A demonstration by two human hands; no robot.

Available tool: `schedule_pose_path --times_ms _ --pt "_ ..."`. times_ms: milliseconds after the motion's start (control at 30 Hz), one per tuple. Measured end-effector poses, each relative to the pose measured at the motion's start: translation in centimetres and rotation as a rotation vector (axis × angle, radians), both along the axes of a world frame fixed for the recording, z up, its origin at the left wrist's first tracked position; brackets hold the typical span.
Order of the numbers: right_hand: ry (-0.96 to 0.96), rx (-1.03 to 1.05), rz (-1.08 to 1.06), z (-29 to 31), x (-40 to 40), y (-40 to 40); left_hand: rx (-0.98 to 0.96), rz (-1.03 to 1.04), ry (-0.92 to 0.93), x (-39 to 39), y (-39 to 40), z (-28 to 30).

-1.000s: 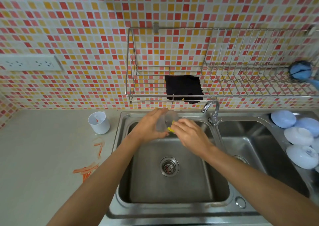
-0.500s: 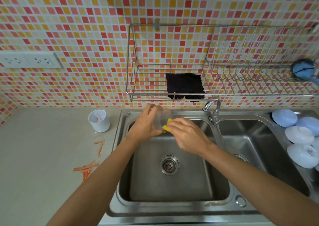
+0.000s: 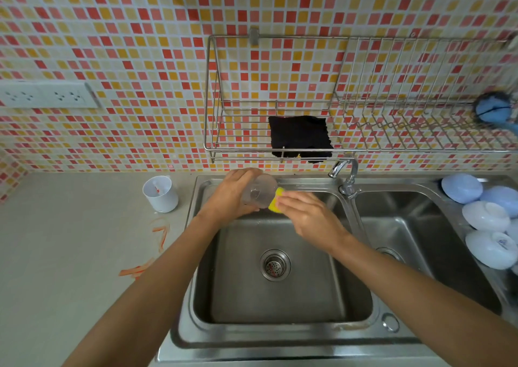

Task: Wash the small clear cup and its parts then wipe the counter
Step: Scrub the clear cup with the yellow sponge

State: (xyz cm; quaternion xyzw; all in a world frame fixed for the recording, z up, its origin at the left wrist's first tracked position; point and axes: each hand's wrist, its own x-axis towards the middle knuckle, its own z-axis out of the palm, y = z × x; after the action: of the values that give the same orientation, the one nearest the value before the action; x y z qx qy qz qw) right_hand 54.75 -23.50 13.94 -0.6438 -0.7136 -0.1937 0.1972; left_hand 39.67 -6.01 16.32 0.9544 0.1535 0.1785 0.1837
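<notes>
Cup-washing was under way at a steel double sink (image 3: 280, 335) set below a wall of red and yellow mosaic tiles. A wire rack (image 3: 350, 94) hung on that wall, a black cloth (image 3: 300, 138) draped in it, and the tap (image 3: 346, 174) stood between the two basins. To the left ran the pale counter (image 3: 70, 254), marked with orange smears (image 3: 145, 265) and carrying a small white cup (image 3: 161, 197). Pale blue bowls (image 3: 485, 226) lay upturned at the far right.

Over the back of the left basin, the person's left hand (image 3: 232, 198) was wrapped around the small clear cup (image 3: 259, 195), holding it on its side. Its long axis ran roughly left to right, and the open mouth seemed to face the right hand (image 3: 308, 215), though the clear plastic made that hard to tell. That hand pinched a yellow sponge (image 3: 276, 204) and pressed it against the cup's right end. Both hands were closed on their objects and nearly touching. Scrubbing looked like the step in hand; the counter smears were not yet wiped.
</notes>
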Motion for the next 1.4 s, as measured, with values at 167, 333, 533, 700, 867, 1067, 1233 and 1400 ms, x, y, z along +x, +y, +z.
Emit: schedule_pose_path --times_ms 167,333,533,700,867,1067,1233,1400 --pt "-0.016 0.018 0.057 0.2 -0.6 0.1 0.026 -0.034 0.015 0.2 -0.1 0.4" --pt "-0.04 0.02 0.082 0.4 -1.0 0.0 0.027 -0.051 -0.002 0.2 -0.3 0.4" --pt "-0.146 0.01 0.013 2.0 1.1 0.6 0.025 -0.083 0.001 0.7 -0.7 0.6" --pt "-0.153 -0.135 0.073 1.2 -0.5 0.4 0.061 -0.191 0.053 1.8 -0.9 0.9" --pt "-0.197 -0.131 0.012 2.1 1.4 0.1 0.013 -0.181 0.034 1.6 -1.3 0.3" --pt "-0.167 -0.287 0.061 0.3 0.9 -1.1 -0.01 -0.208 0.127 1.4 -2.0 -0.8" --pt "-0.18 -0.092 -0.009 0.1 0.7 -0.6 -0.137 -0.157 0.04 1.4 -2.3 -1.4" --pt "-0.152 0.029 -0.033 0.2 0.3 -0.2 -0.223 -0.088 -0.065 1.1 -2.7 -1.1"
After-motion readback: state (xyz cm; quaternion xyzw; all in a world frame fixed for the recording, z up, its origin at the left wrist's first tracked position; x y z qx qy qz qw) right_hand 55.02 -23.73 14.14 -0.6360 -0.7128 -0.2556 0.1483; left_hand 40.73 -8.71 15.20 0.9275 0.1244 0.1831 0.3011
